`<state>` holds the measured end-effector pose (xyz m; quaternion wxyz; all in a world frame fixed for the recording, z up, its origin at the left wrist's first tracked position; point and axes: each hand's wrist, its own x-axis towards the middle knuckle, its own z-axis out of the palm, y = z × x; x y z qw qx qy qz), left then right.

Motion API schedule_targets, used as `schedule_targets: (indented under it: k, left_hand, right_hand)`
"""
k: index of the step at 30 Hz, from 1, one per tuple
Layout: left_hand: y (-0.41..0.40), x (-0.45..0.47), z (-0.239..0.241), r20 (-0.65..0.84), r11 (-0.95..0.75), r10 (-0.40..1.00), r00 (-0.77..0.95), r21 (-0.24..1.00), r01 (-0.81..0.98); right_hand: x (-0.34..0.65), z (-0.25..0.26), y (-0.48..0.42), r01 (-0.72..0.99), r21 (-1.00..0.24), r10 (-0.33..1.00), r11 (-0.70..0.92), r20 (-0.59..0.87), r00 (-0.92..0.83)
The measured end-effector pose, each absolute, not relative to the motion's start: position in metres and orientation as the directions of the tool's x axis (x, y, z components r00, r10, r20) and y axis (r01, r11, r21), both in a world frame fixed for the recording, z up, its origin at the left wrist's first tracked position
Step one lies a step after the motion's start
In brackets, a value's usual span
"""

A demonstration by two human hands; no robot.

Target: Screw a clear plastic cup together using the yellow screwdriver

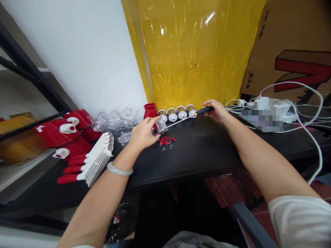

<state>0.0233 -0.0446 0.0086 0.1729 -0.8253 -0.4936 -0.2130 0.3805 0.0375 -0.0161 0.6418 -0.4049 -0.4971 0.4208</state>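
Observation:
My left hand is closed around a clear plastic part with something red inside, held above the black table. In my right hand is a screwdriver with a black and yellow handle. Its long shaft slants down to the left, and the tip meets the clear part; whether it sits on a screw I cannot tell. Just below lie small red pieces and several loose screws. Behind my hands several metal cylinders with white ends lie in a row beside a red funnel-like part.
Red housings with white knobs stand at the left, near a stack of white parts with red handles. Clear plastic cups sit behind them. At the right are white chargers and cables over a phone-like device. A cardboard box stands behind.

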Motion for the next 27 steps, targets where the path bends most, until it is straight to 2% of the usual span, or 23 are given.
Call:
schedule_targets:
  k: [5,13,18,27]
  left_hand:
    - [-0.044,0.023,0.008,0.522,-0.455,0.741,0.423,-0.074,0.888]
    - [-0.045,0.024,0.009,0.519,-0.460,0.740,0.427,-0.072,0.885]
    - [-0.046,0.024,0.010,0.511,-0.443,0.755,0.411,-0.063,0.894]
    - [-0.046,0.024,0.010,0.512,-0.456,0.749,0.420,-0.061,0.888]
  right_hand:
    - [0.380,-0.015,0.036,-0.158,-0.933,0.942,0.322,0.300,0.148]
    - [0.379,-0.017,0.038,0.075,-0.968,0.950,0.241,0.251,0.184]
    - [0.375,-0.016,0.036,-0.012,-0.969,0.942,0.248,0.238,0.237]
    - [0.377,-0.010,0.026,-0.218,-0.909,0.934,0.355,0.335,0.126]
